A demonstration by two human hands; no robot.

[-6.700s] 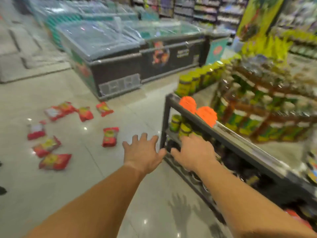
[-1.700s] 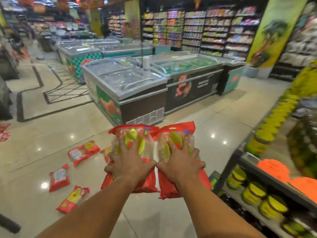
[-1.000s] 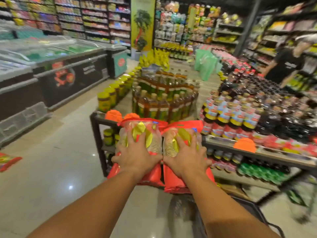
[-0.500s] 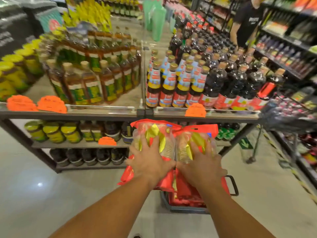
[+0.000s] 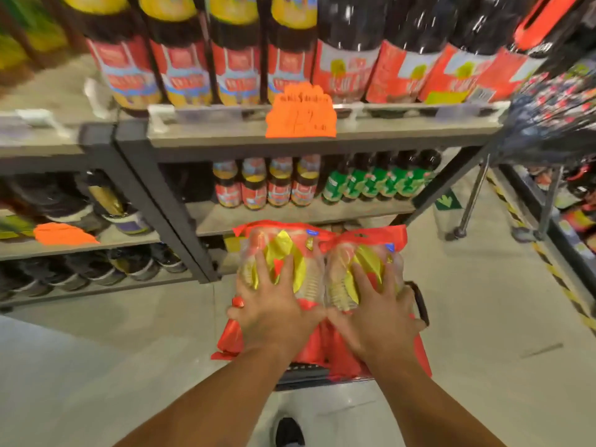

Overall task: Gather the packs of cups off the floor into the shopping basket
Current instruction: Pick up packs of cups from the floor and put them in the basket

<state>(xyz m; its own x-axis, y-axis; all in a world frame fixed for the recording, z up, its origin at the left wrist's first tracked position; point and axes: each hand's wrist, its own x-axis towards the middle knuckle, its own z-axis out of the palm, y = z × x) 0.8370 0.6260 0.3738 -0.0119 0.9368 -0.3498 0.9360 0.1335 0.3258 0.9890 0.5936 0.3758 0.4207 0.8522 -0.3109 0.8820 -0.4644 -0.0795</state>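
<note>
Both hands loaded, one pack each. Left hand [image 5: 274,312] has its grip spread over the left pack of cups [image 5: 280,262], fingers splayed and curled onto the crinkly clear film. Right hand [image 5: 375,312] does the same on the right pack of cups [image 5: 364,262]. The packs sit side by side, touching, top ends pointing away from me.

Each pack is a soft bag: glossy red plastic header and tail, transparent middle showing a ribbed stack of cups, with a shiny gold foil label across it. The red tails hang limp below my wrists.

I'm holding both packs right above the shopping basket [image 5: 306,375]. I only see its dark slotted near rim and a black looped handle [image 5: 421,304] at the right. I can't tell if the packs touch it yet.

The basket stands on a pale, polished floor [image 5: 96,366] in front of a grey metal shelf rack [image 5: 154,201]. Dark sauce bottles [image 5: 267,188] with red labels fill the shelves, green-labelled ones beside them. A jagged orange price card [image 5: 301,112] hangs on the upper shelf edge. The frame is motion-blurred.
</note>
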